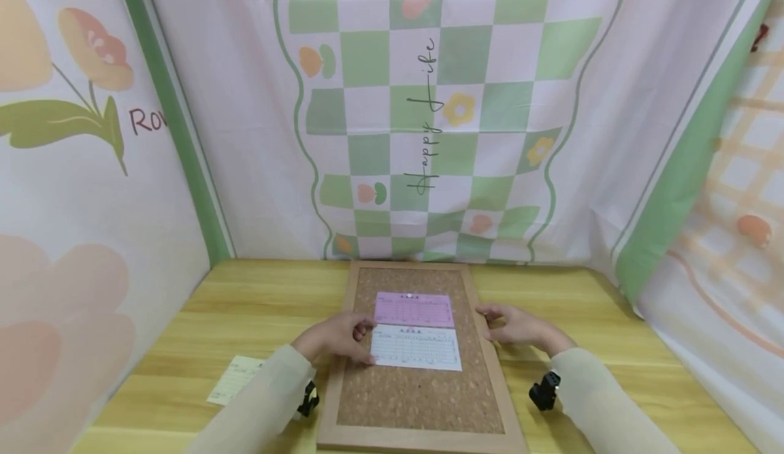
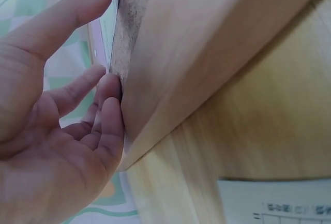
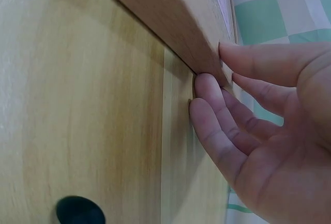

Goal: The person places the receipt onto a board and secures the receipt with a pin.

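Note:
A wood-framed cork board [image 1: 422, 399] lies on the table. On it a pink printed form [image 1: 413, 310] sits above a white printed form [image 1: 416, 350], with a small white pin [image 1: 410, 295] at the pink form's top edge. My left hand [image 1: 343, 337] touches the white form's left side, thumb by the lower corner and index finger by the upper one; its other fingers bend loosely against the board. At the board's right side, my right hand [image 1: 517, 325] rests its thumb and fingertips on the frame [image 3: 181, 22], some fingers against its outer side.
A pale yellow printed slip [image 1: 235, 378] lies on the table left of the board, partly behind the left sleeve. Black devices are strapped to both wrists, one of them at the right cuff [image 1: 545, 391]. A checkered curtain [image 1: 422, 114] hangs behind the table [image 1: 551, 290].

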A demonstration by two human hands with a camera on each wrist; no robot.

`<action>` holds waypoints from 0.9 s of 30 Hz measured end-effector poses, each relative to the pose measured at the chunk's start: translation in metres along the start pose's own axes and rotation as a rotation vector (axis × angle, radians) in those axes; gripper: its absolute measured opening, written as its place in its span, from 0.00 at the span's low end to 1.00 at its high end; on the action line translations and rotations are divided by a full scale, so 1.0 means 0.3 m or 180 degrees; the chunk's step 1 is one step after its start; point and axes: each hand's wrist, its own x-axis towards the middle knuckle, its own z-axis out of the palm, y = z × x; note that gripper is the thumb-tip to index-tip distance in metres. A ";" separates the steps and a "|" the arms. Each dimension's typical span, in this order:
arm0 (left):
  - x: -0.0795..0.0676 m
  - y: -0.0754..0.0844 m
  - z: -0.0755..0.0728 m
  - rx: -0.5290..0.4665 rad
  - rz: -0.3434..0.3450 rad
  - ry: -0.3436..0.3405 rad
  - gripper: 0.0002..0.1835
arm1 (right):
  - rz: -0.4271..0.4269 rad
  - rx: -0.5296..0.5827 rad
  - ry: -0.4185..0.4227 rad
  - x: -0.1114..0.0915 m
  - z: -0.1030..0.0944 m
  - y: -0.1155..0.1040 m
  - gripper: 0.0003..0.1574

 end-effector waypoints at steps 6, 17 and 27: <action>-0.012 -0.011 -0.013 0.0043 0.0118 -0.0048 0.39 | -0.0055 0.0014 -0.0013 -0.001 0.000 -0.004 0.39; -0.033 -0.051 -0.041 0.0011 0.0577 -0.0208 0.37 | 0.0003 0.0032 -0.0017 -0.006 -0.005 -0.004 0.39; -0.066 -0.056 -0.057 0.0069 0.0510 -0.0166 0.34 | -0.0019 0.0043 -0.0051 -0.001 -0.004 0.006 0.40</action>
